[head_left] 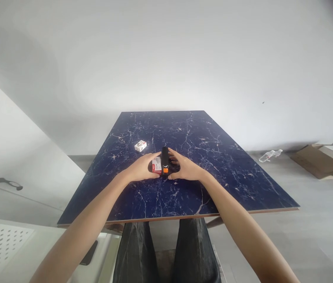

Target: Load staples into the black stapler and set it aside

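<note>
A black stapler-like object with an orange patch stands at the middle of the blue marbled table. Close against its left side is a red and white box. My left hand curves round the box, its fingertips and thumb at the black object's left edge. On the other side, my right hand has its thumb and index finger at the black object's right edge, with its palm apart from it. A small white box lies farther back and to the left.
A cardboard box and a clear plastic bottle are on the floor at the right. At the lower left, a dark phone-like object lies on a white surface, partly behind my left forearm.
</note>
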Motion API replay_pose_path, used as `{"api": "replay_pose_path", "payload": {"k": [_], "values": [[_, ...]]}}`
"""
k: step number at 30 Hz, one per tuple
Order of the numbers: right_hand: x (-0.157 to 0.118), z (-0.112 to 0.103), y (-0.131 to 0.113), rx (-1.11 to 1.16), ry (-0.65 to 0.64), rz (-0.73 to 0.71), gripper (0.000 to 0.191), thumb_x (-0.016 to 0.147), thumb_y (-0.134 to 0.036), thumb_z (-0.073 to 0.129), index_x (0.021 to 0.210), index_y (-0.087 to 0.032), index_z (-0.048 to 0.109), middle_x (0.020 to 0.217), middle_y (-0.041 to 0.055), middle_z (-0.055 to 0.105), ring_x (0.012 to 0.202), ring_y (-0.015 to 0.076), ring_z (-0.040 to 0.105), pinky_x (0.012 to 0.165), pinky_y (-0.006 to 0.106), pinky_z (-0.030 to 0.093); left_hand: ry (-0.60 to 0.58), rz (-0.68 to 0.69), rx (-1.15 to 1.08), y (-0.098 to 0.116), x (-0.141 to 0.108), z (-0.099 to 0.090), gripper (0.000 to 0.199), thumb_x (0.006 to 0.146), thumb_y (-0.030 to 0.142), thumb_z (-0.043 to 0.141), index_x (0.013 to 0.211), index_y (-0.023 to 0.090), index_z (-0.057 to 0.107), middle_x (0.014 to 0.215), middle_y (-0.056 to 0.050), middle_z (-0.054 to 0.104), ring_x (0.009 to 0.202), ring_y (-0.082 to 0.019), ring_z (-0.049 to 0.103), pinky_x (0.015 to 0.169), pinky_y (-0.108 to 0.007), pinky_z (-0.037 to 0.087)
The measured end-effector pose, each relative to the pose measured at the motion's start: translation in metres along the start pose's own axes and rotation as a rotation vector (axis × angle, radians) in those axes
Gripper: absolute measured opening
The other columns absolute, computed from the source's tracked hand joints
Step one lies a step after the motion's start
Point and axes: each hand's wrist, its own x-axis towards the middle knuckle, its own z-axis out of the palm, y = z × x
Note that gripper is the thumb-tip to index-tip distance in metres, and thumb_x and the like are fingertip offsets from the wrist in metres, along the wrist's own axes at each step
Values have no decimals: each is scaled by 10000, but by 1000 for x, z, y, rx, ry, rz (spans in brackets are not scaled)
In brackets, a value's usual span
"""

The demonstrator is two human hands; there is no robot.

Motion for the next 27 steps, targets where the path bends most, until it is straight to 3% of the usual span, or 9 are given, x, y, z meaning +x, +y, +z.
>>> {"api": "replay_pose_path", "payload": {"k": [6, 9, 10, 11, 14, 17, 19, 22, 27], "values": [[1, -2, 1, 3, -11, 12, 1216, 646, -424, 873, 1607, -321, 134, 1596, 129, 338, 1375, 350, 470, 1126, 546, 417, -4, 32, 19, 0, -5, -6, 944, 775, 493, 742, 1579, 313, 282, 1481, -139, 496, 1291, -364, 516, 1019, -497, 465], [1, -2, 3, -17, -4, 18, 1224, 647, -431, 876, 1608, -320, 126, 1596, 127, 339, 1377, 344, 467, 1129, 538, 417, 208, 26, 53, -18, 1, -26, 695, 918, 368, 538, 1569, 319, 298, 1540, -82, 447, 1378, -314, 445, 1118, -506, 386], [1, -2, 3, -22, -7, 22, 1228, 645, -432, 879, 1608, -319, 125, 1595, 125, 340, 1378, 341, 467, 1129, 533, 418, 298, -21, 115, -28, 6, -34, 674, 908, 313, 519, 1556, 305, 334, 1562, -73, 417, 1418, -315, 395, 1155, -519, 336], [1, -2, 3, -25, -9, 26, 1231, 643, -436, 881, 1608, -319, 125, 1596, 123, 339, 1377, 339, 468, 1128, 527, 422, 297, -60, 184, -38, 11, -41, 690, 858, 267, 552, 1530, 274, 396, 1590, -84, 373, 1459, -344, 327, 1177, -540, 292], [0, -3, 2, -14, -21, 35, 1226, 646, -460, 878, 1607, -322, 130, 1608, 122, 318, 1375, 337, 472, 1114, 512, 439, 152, -138, 291, -68, 32, -57, 641, 755, 207, 601, 1395, 243, 587, 1599, -97, 362, 1464, -397, 314, 1181, -540, 280], [0, -3, 3, -2, -12, 29, 1219, 637, -464, 883, 1604, -316, 156, 1605, 131, 322, 1378, 341, 469, 1120, 512, 430, 112, -115, 266, -76, 51, -57, 607, 740, 231, 605, 1347, 216, 622, 1450, -117, 546, 1313, -332, 530, 1108, -435, 403], [1, -3, 3, -5, 1, 22, 1222, 620, -450, 892, 1601, -315, 175, 1590, 132, 351, 1387, 343, 457, 1132, 522, 410, 88, -100, 211, -67, 59, -49, 607, 751, 304, 629, 1351, 217, 611, 1346, -110, 618, 1145, -299, 634, 985, -401, 493], [1, -4, 3, -10, 4, 22, 1223, 610, -436, 895, 1598, -315, 183, 1581, 127, 367, 1387, 346, 455, 1133, 532, 405, -25, -60, 36, -45, 63, -33, 611, 786, 404, 630, 1370, 230, 591, 1274, -105, 650, 976, -261, 669, 815, -363, 541], [1, -6, -4, 11, 0, -31, 1136, 661, -351, 855, 1594, -285, 209, 1546, 115, 431, 1368, 321, 487, 1136, 491, 418, -101, -105, -256, -27, 55, -25, 566, 950, 480, 402, 1427, 209, 541, 1129, -93, 714, 920, -235, 675, 787, -360, 537]]}}
